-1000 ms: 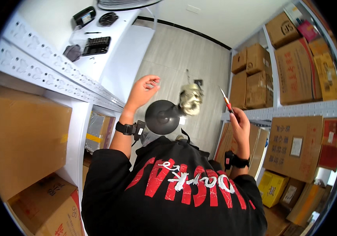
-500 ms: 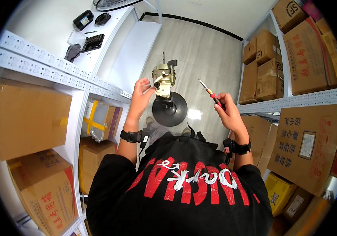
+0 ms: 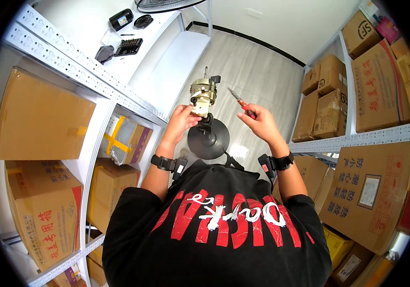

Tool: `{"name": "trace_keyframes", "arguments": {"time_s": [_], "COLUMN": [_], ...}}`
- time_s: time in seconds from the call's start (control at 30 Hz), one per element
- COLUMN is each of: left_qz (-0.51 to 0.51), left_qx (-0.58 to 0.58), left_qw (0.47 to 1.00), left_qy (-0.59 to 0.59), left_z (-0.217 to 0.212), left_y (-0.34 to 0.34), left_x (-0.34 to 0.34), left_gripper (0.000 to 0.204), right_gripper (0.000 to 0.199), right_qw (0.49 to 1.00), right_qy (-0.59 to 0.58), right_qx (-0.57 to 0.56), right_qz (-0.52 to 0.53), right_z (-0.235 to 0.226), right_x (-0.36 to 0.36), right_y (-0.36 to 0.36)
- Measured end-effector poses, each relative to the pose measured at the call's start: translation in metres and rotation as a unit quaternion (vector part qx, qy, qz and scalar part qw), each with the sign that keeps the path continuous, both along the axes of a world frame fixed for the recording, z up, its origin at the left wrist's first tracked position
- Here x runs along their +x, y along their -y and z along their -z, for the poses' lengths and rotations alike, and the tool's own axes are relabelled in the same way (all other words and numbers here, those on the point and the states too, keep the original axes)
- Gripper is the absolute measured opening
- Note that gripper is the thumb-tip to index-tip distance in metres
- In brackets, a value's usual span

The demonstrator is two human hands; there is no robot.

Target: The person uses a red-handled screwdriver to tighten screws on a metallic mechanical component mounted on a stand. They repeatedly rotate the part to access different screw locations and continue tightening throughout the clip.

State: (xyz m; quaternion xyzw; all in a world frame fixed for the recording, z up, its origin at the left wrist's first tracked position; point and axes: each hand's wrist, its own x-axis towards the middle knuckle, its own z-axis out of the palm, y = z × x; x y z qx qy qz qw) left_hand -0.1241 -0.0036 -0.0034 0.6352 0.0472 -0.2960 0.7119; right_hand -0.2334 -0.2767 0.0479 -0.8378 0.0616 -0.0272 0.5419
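Note:
An exposed fan motor (image 3: pixel 204 89) with its metal shaft pointing away from me tops a black stand. Below it lies the stand's round black base (image 3: pixel 208 143) on the floor. My left hand (image 3: pixel 180 122) has its fingers closed on the cream gearbox housing (image 3: pixel 202 109) at the motor's near end. In my right hand (image 3: pixel 264 125) is a screwdriver (image 3: pixel 244 106) with a red and black handle. Its tip points up and left toward the motor, apart from it.
White shelving on the left holds cardboard boxes (image 3: pixel 47 119); more boxes (image 3: pixel 331 112) fill the right shelves. On the upper left shelf lie a bit set (image 3: pixel 129 46), a black cylindrical cover (image 3: pixel 120 19), a round black part (image 3: pixel 143 21) and a fan grille (image 3: pixel 166 5).
My left hand has closed on the gearbox housing. The right hand has brought the screwdriver left, nearer the motor. The whole view has shifted slightly.

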Motion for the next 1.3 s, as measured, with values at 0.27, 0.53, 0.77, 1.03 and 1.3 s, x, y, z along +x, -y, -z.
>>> {"name": "trace_keyframes", "arguments": {"time_s": [0.27,0.53,0.77,1.03,1.3], "left_qz": [-0.068,-0.085,-0.07,-0.071,-0.047], "left_qx": [0.072,0.047,0.05,0.037,0.067], "left_qw": [0.975,0.958,0.95,0.951,0.949], "left_qy": [0.198,0.271,0.3,0.299,0.304], "left_z": [-0.001,0.013,0.012,0.005,-0.004], "left_y": [0.001,0.002,0.001,0.001,-0.001], "left_x": [-0.005,-0.014,-0.012,-0.015,-0.012], "left_gripper": [0.026,0.026,0.027,0.023,0.022], "right_gripper": [0.029,0.027,0.024,0.023,0.021], "right_qw": [0.997,0.993,0.993,0.961,0.956], "right_qy": [-0.057,-0.092,-0.095,-0.142,-0.137], "right_qx": [0.021,0.04,-0.004,0.224,0.257], "right_qz": [-0.042,-0.063,-0.075,-0.083,-0.032], "right_z": [0.025,0.028,0.015,0.021,0.014], "right_x": [0.034,0.041,0.041,0.042,0.048], "right_y": [-0.048,-0.062,-0.064,-0.058,-0.062]}}
